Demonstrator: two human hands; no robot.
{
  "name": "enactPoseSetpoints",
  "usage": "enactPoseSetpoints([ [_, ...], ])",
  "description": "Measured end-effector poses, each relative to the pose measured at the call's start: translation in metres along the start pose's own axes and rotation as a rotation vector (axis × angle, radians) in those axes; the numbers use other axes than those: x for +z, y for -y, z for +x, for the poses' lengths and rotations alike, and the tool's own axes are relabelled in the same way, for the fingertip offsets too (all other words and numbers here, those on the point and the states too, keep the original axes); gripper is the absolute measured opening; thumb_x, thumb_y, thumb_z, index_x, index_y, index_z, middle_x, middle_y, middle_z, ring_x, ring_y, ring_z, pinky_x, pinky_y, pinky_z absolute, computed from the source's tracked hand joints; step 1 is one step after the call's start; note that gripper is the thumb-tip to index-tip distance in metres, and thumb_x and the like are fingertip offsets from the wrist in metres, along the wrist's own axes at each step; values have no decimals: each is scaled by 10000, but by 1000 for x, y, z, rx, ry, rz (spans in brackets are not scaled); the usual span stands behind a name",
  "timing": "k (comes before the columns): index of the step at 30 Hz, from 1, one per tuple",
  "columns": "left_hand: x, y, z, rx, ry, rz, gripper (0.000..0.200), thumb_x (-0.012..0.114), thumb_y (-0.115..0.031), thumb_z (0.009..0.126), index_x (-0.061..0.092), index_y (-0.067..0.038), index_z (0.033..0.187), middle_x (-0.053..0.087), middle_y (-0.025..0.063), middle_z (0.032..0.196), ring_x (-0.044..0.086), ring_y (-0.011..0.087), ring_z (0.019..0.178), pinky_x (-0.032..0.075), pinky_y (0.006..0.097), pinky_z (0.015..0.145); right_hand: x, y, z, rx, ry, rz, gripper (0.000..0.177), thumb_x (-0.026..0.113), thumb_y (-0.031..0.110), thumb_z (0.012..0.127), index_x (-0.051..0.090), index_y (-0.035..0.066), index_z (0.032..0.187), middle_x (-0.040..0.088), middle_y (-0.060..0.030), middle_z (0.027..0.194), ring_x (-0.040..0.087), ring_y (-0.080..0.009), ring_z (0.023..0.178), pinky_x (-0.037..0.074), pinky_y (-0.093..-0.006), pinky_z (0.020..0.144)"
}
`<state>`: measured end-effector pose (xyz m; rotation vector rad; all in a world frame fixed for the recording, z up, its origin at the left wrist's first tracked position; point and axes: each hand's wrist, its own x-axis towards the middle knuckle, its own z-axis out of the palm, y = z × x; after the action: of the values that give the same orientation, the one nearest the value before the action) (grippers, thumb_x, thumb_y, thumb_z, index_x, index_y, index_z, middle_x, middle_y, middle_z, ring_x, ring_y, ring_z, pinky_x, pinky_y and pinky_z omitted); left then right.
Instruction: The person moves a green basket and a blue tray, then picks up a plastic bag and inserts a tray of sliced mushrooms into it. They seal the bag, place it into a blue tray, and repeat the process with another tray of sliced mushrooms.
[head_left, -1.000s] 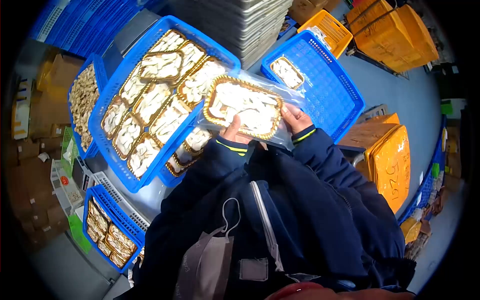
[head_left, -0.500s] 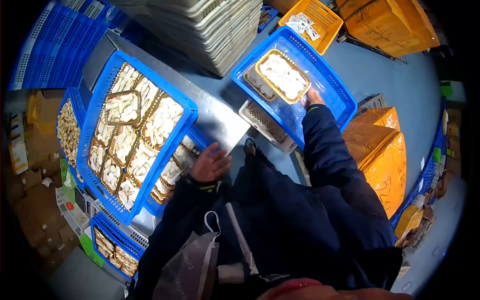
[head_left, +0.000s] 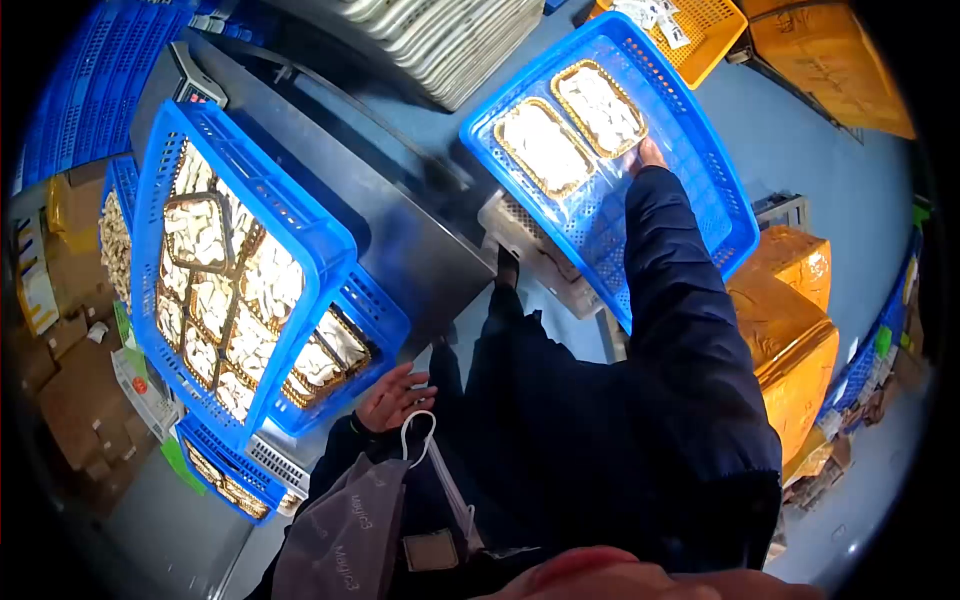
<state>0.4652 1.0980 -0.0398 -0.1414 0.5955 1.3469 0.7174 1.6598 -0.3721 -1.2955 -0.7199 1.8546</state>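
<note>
My right hand (head_left: 650, 155) reaches into a blue crate (head_left: 690, 170), its fingers at the near corner of a gold-rimmed food tray (head_left: 600, 107). That tray is filled with pale sliced pieces that look like mushrooms; part of my grip is hidden. Beside it in the same crate lies a second such tray (head_left: 545, 147). My left hand (head_left: 398, 397) holds nothing, its fingers apart, low in front of my body. Near it, on the left, a larger blue crate (head_left: 300, 225) holds several similar trays, one tray (head_left: 196, 232) lying on top of the others.
A metal table (head_left: 400, 235) runs between the crates. Beneath the left crate is another blue crate (head_left: 385, 315) with trays. White stacked trays (head_left: 450, 50) stand at the back, with a yellow basket (head_left: 715, 35). Orange wrapped boxes (head_left: 790, 340) stand on the right.
The tray at my right hand has gone from overlapping the other tray to lying beside it in the crate. My left hand has drawn back towards my body.
</note>
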Motion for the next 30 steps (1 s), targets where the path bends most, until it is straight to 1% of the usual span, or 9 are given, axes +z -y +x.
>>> enactPoseSetpoints([
  [4,8,1,10,12,13,-126,518,397,-204,922,163,-85,1369,271,173,1371,325,363,1233,278,465,1018,8,5,-3,83,-179,-61,359,466,238,908,452,60,1220,531,-76,1166,517,-179,1031,458,-312,820],
  [5,10,0,10,15,10,-44,501,364,-224,930,166,-84,1368,271,172,1371,325,363,1233,276,462,1020,22,5,-19,-41,-52,-38,360,517,228,886,466,65,1202,554,-77,1133,541,-172,984,460,-300,795],
  [8,12,2,11,18,-5,70,471,290,-266,948,174,-82,1366,278,172,1368,327,361,1233,276,455,1021,46,19,-35,59,-196,-245,358,563,208,859,484,67,1179,582,-77,1076,560,-182,938,457,-305,781],
  [9,8,5,10,14,-18,20,468,283,-267,949,178,-82,1365,284,175,1364,330,360,1232,279,452,1019,7,-21,8,-60,-131,-245,415,616,200,817,474,74,1186,602,-70,1027,570,-188,902,455,-303,760],
  [12,12,4,9,-2,-80,-57,464,322,-226,941,190,-81,1362,305,183,1348,345,355,1223,300,444,1008,14,-20,18,76,-444,-493,477,650,201,780,456,75,1197,600,-81,1019,568,-186,895,451,-304,767],
  [16,11,6,4,15,-128,14,473,377,-166,925,206,-80,1357,328,191,1330,370,350,1207,334,435,987,37,-1,-18,-141,-341,-377,469,667,121,747,445,61,1155,608,-127,955,577,-191,852,455,-308,765],
  [21,5,9,-2,21,-149,-57,479,395,-144,918,212,-70,1355,328,188,1331,380,352,1200,340,429,986,56,18,-33,-210,-300,-369,336,553,-25,811,476,83,1120,619,-102,875,583,-124,707,474,-230,595],
  [25,-2,17,-6,25,-182,-247,482,396,-121,915,209,-63,1356,321,190,1335,374,352,1204,334,426,991,52,5,-24,-208,-244,-231,348,535,-42,816,462,83,1133,622,-111,876,583,-121,684,477,-216,584],
  [30,-1,18,-8,39,-156,-148,471,375,-131,923,206,-57,1356,321,187,1336,370,351,1208,330,429,993,44,0,-21,-176,-239,-333,340,550,-28,805,448,74,1113,616,-106,822,561,-126,615,457,-225,540],
])
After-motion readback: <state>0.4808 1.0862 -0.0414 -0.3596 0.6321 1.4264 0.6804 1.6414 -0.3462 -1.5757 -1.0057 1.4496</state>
